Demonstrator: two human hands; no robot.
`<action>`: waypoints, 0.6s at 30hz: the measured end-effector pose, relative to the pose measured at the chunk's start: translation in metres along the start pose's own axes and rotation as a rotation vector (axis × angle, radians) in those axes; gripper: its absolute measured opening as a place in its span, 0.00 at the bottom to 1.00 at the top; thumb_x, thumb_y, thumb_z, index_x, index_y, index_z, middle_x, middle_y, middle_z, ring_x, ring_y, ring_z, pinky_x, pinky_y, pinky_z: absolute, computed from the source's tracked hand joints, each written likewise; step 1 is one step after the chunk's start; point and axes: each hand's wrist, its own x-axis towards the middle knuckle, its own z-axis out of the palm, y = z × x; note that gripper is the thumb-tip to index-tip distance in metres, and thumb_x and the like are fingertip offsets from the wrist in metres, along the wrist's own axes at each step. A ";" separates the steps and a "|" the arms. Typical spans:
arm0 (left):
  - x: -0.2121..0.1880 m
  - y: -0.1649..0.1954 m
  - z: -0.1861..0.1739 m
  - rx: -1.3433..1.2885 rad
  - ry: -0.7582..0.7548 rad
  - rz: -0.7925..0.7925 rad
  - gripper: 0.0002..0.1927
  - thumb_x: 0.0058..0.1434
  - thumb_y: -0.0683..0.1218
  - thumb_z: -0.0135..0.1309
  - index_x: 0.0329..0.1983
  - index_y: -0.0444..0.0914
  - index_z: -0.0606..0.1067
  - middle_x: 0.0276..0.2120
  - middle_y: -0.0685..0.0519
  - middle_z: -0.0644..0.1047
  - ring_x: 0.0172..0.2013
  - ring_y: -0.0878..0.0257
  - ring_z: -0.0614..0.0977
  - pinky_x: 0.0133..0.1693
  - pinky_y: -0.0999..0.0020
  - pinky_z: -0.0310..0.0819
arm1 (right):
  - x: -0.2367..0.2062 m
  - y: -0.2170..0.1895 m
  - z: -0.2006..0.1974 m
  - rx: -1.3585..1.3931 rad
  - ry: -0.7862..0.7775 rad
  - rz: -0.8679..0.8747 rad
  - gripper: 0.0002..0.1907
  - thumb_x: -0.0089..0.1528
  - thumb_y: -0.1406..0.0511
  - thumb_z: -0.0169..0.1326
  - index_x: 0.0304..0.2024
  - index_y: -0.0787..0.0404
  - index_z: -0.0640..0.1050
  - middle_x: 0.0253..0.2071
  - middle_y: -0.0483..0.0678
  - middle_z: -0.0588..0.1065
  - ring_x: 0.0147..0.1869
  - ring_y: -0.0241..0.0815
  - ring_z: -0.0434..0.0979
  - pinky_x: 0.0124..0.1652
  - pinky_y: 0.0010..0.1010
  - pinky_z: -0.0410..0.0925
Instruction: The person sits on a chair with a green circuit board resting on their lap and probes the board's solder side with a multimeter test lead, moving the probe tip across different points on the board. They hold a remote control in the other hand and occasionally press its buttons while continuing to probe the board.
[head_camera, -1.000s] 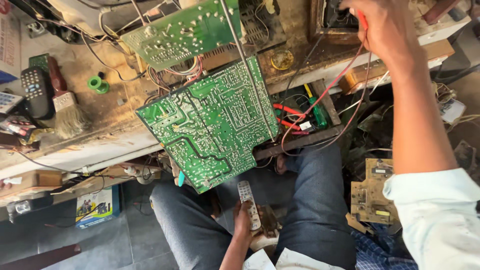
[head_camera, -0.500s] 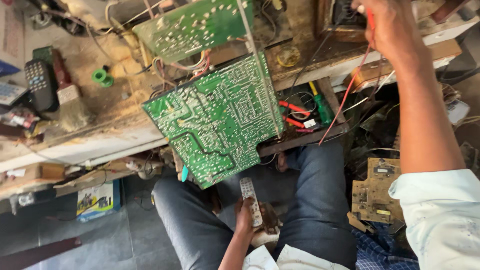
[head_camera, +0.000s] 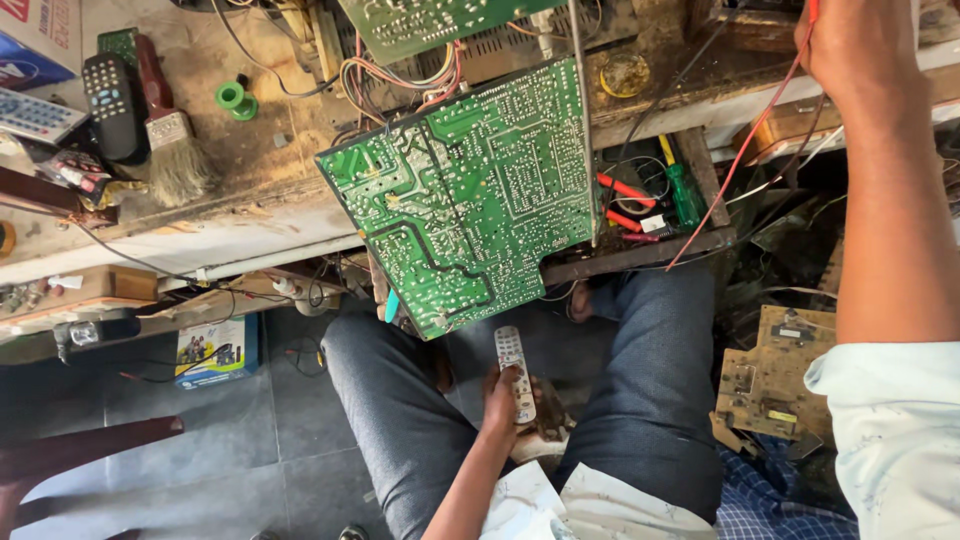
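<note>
While the open wooden drawer (head_camera: 712, 238) under the workbench (head_camera: 240, 200) holds a green-handled screwdriver (head_camera: 683, 190), red-handled tools (head_camera: 628, 190) and loose wires, the large green circuit board (head_camera: 470, 190) leans tilted off the bench edge, just left of it. Left hand (head_camera: 500, 392) sits low between the knees, fingers wrapped around a slim white remote (head_camera: 514, 372), its top end pointing up at the board's lower corner, near but apart. Right hand (head_camera: 850, 45) is raised at top right, arm stretched out, closed on a red wire (head_camera: 735, 150) that drops down to the drawer front. A second brownish board (head_camera: 772, 372) lies by the right knee. Black remote (head_camera: 108, 105) and a brush (head_camera: 170, 130) sit on the bench, far left.
</note>
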 end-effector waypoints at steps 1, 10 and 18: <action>0.000 0.000 0.000 -0.003 0.003 -0.011 0.10 0.64 0.45 0.47 0.47 0.37 0.71 0.28 0.48 0.78 0.23 0.59 0.82 0.27 0.65 0.79 | 0.000 -0.001 0.000 0.006 0.001 0.000 0.06 0.58 0.73 0.55 0.27 0.64 0.72 0.24 0.52 0.71 0.30 0.52 0.74 0.35 0.39 0.67; 0.000 0.001 -0.001 -0.015 0.011 -0.040 0.11 0.64 0.46 0.47 0.48 0.38 0.70 0.29 0.47 0.79 0.24 0.59 0.81 0.26 0.66 0.78 | -0.042 -0.009 0.000 0.663 0.091 0.742 0.17 0.73 0.58 0.50 0.32 0.59 0.70 0.25 0.41 0.63 0.29 0.42 0.62 0.30 0.34 0.56; 0.008 -0.002 -0.001 0.024 0.011 -0.056 0.12 0.62 0.45 0.48 0.47 0.37 0.70 0.29 0.48 0.78 0.24 0.60 0.81 0.26 0.65 0.79 | -0.125 -0.186 -0.051 1.540 0.701 0.557 0.19 0.67 0.54 0.60 0.50 0.59 0.72 0.45 0.45 0.70 0.37 0.42 0.74 0.36 0.37 0.71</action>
